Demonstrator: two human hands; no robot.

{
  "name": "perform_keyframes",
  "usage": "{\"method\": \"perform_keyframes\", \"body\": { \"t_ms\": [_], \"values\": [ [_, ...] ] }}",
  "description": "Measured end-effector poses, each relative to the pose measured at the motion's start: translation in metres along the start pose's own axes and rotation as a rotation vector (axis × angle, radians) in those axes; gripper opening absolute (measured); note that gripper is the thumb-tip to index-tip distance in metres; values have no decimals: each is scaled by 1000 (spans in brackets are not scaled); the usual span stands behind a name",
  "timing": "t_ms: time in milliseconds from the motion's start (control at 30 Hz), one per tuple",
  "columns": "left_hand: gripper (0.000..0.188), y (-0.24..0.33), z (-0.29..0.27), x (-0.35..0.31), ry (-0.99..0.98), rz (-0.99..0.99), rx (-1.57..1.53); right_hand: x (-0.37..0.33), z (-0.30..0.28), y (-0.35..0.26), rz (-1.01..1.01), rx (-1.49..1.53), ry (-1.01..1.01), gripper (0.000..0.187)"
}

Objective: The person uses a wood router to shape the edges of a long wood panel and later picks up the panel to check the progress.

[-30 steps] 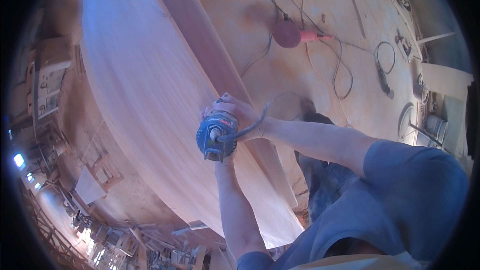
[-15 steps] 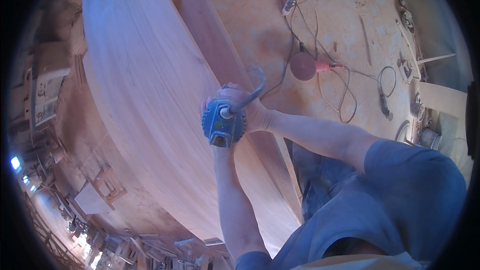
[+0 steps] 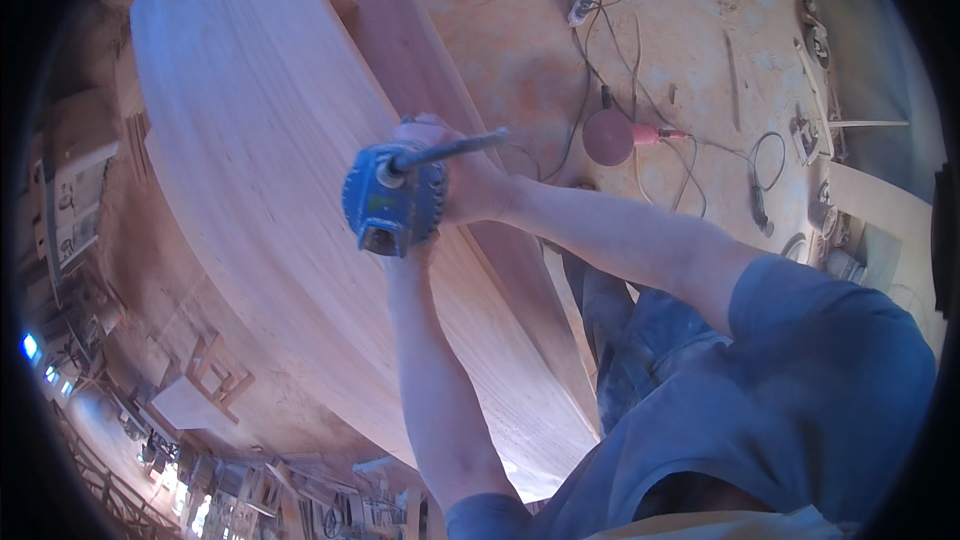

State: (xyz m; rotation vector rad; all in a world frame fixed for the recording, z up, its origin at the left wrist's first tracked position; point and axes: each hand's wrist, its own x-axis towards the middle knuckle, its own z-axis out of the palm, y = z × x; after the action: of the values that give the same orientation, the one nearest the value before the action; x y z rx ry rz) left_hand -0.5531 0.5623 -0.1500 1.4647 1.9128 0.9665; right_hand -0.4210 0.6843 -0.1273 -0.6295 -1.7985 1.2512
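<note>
A blue corded power tool, round-bodied and seen from its top end, stands over the pale wooden slab close to its right edge. My right hand wraps round the tool's right side, fingers closed on the far side. From below, my left hand reaches the tool's near side; the tool's body hides most of its fingers. A thick dark cord leaves the top of the tool toward the right. Whatever the tool's lower end touches is hidden.
Beside the slab runs a lower wooden board. On the dusty floor to the right lie a red disc sander, a white power strip and tangled cords. A wooden frame piece sits at the left, with wood scraps lower down.
Both hands and the blue power tool have shifted left and farther away along the slab. The cord now stretches straighter to the right.
</note>
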Motion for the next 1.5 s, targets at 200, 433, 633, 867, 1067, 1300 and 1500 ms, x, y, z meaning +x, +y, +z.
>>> {"method": "perform_keyframes", "body": {
  "t_ms": [200, 433, 633, 867, 1067, 1300, 1500],
  "values": [
    [49, 0, -11, 64, -62, -90, 76, 55, -8, 13, -14, 66, 101, 74],
    [54, 7, -26, 128, -87, -89, 146, 107, -13, 33, 37, 8, 82, 82],
    [47, -10, -30, 180, -63, -4, 162, 154, -17, 53, 59, 82, 65, 73],
    [54, -41, -36, 247, -81, 60, -15, 228, -21, 96, 20, -138, -87, 78],
    [66, -70, -39, 307, -228, -98, 341, 289, -24, 120, -128, -27, 82, 75],
    [68, -76, -51, 389, -187, -39, 335, 370, -36, 143, -201, -134, 65, 64],
    [70, -86, -57, 453, -194, -34, 339, 430, -43, 160, -227, -131, 107, 62]
  ]
}}
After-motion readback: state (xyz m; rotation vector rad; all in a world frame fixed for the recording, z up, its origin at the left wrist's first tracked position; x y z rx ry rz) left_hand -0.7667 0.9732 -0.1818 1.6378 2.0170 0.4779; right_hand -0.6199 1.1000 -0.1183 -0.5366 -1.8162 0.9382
